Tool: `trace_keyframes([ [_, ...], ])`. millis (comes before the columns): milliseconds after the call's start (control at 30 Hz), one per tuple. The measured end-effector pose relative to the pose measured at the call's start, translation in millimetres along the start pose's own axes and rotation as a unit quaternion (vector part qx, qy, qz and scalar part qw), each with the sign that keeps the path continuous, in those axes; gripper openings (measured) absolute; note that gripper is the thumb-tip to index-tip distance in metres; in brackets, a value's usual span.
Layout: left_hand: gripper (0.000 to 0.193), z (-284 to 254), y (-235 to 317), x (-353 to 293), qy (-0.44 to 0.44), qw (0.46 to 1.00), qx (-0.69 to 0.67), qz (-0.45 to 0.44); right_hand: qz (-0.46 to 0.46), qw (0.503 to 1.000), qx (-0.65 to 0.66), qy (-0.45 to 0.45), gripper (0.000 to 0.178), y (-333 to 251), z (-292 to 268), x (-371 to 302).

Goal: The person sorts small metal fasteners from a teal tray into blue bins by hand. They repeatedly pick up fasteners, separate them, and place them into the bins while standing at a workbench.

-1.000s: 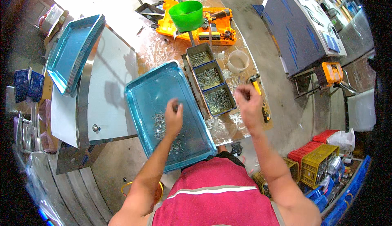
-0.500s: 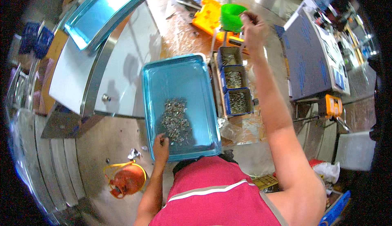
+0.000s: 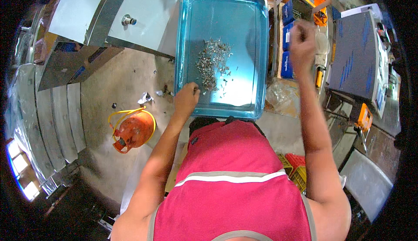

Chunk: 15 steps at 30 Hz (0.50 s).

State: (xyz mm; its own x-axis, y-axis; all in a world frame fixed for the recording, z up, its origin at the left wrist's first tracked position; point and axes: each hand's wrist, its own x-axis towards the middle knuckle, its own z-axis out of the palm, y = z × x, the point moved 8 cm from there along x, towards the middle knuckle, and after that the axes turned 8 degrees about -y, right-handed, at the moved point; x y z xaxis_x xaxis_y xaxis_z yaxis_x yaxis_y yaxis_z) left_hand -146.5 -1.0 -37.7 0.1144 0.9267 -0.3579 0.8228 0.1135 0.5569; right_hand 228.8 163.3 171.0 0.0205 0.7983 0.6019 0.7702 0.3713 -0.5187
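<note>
At far left stand long grey metal panels. Next, a rounded orange-red gas cylinder with a yellow hose looped around it sits on the floor. Above it, a white flat panel with a silver round knob reaches close to the tray's left side. The left hand, fingers curled narrow, is at the near left corner of a blue rectangular metal tray; I cannot tell whether it grips anything. Small silvery metal fasteners lie loosely heaped in the tray, left of its middle. A crumpled clear plastic bag lies beyond its right rim, near blue plastic bins. The right hand, blurred and bunched, partly blocks them; its contents are unclear. Past it lies a yellow-handled tool, then a blue-streaked grey panel.
</note>
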Motion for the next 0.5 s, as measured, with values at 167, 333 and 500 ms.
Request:
trace_keyframes([
  [167,0.035,30.1,-0.2,2.0,-0.136,0.989,0.064,-0.001,0.263,0.889,0.14,-0.348,0.022,-32.5,107.2,-210.6],
  [333,0.03,38.3,4.0,4.7,-0.074,0.992,0.083,0.065,0.205,0.873,0.117,-0.428,0.023,-73.8,157.1,-290.0],
  [500,0.021,42.7,-27.6,5.5,-0.102,0.974,-0.2,-0.015,0.186,0.879,0.081,-0.431,0.022,-89.3,168.7,-315.0],
])
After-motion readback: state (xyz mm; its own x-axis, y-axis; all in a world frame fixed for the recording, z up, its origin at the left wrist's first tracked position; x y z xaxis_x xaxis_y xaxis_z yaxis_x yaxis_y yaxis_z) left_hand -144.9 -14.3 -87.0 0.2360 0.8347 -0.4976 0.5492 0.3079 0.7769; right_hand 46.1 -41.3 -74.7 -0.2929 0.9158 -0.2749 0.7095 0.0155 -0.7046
